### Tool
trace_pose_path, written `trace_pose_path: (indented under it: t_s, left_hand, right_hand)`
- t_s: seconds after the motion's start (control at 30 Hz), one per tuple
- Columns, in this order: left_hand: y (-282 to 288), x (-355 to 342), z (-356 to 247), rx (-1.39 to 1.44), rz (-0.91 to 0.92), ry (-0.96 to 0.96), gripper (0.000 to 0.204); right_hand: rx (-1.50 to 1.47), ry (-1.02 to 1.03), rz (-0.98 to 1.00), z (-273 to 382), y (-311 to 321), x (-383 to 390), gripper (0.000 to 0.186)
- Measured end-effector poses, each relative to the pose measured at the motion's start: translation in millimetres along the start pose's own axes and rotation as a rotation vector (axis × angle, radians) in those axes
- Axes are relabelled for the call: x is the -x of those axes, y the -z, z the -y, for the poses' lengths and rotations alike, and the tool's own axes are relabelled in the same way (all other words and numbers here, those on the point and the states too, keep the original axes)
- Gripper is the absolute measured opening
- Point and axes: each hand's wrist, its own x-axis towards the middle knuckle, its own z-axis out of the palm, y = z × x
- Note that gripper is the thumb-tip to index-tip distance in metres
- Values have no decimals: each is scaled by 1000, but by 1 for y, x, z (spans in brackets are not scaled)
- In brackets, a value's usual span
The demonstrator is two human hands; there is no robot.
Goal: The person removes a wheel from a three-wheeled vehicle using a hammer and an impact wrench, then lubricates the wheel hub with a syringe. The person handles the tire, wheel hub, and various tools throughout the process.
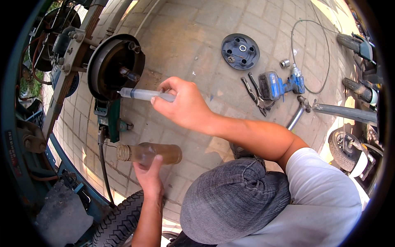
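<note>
My right hand grips a large clear plastic syringe by its rear end. Its nozzle points left, at the lower rim of a round, dark brake drum or wheel hub with a greasy shaft in its middle. Whether the nozzle touches the rim, I cannot tell. Below, my left hand has its fingers wrapped round a clear bottle partly filled with brownish liquid. The bottle lies tilted almost level, its uncapped-looking threaded neck toward the left.
A green jack stands under the hub, beside the vehicle frame. On the paving lie a black round cover with small parts in it, pliers, a blue cordless impact wrench, a socket and a hammer. A tyre is low left.
</note>
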Motion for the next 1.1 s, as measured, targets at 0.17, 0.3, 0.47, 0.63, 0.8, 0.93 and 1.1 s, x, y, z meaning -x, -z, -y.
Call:
trace_pose_path:
  t_s: [0.17, 0.3, 0.47, 0.63, 0.8, 0.93, 1.1]
  left_hand:
    - [0, 0, 0, -10, -3, 0, 59]
    - [-2, 0, -1, -16, -6, 0, 59]
    - [-5, 0, -3, -9, -4, -7, 58]
    - [-4, 1, -4, -9, -1, -17, 58]
    - [-1, 0, -2, -3, 0, -19, 58]
    - [-2, -1, -3, 7, 1, 6, 58]
    - [3, -1, 3, 8, 2, -3, 57]
  right_hand:
    - [-39, 8, -8, -3, 2, 3, 39]
    - [3, 15, 6, 2, 3, 1, 38]
    - [60, -2, 29, 10, 0, -5, 38]
    - [59, 38, 13, 5, -1, -7, 38]
    - [30, 15, 21, 5, 3, 0, 38]
    - [-29, 5, -16, -3, 6, 7, 38]
    - [11, -25, -21, -3, 8, 10, 39]
